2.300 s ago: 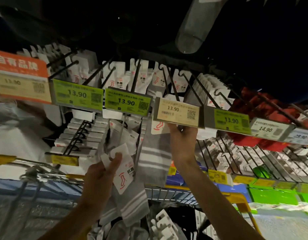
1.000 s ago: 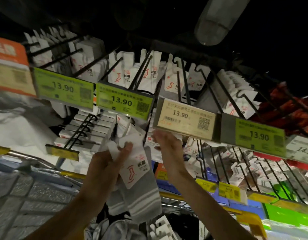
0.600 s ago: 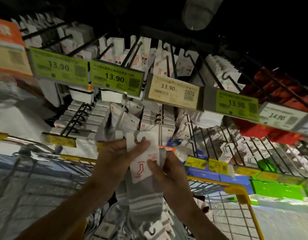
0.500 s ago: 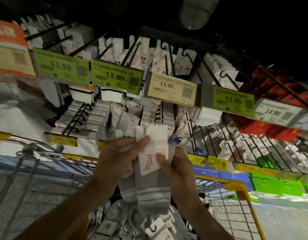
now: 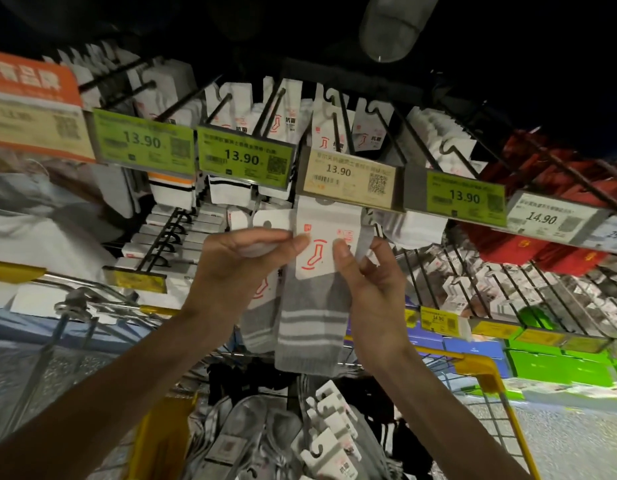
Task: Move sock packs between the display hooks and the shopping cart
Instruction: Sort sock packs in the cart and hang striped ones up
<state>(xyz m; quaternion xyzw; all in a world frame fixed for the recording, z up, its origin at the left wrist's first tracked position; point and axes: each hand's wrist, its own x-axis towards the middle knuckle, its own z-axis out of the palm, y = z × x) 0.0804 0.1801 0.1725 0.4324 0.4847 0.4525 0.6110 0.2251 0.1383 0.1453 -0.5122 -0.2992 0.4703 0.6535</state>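
A grey sock pack (image 5: 312,317) with white stripes and a white header card hangs between my hands, just below the beige 13.90 price tag (image 5: 348,176). My right hand (image 5: 369,282) pinches the card's right edge. My left hand (image 5: 237,268) pinches its left edge and also holds a second grey sock pack (image 5: 260,320) behind it. Black display hooks (image 5: 341,123) above carry white sock packs. The shopping cart (image 5: 487,379) below holds several more sock packs (image 5: 331,434).
Green 13.90 tags (image 5: 244,157) flank the beige one, with a 14.90 tag (image 5: 549,218) and red packs (image 5: 556,206) to the right. Lower hooks (image 5: 168,237) hold boxed items. Green and blue boxes (image 5: 542,362) line the shelf behind the cart's yellow frame.
My right hand came down from the hook, joined my left hand at the packs, and both have raised the front pack up towards the beige price tag.
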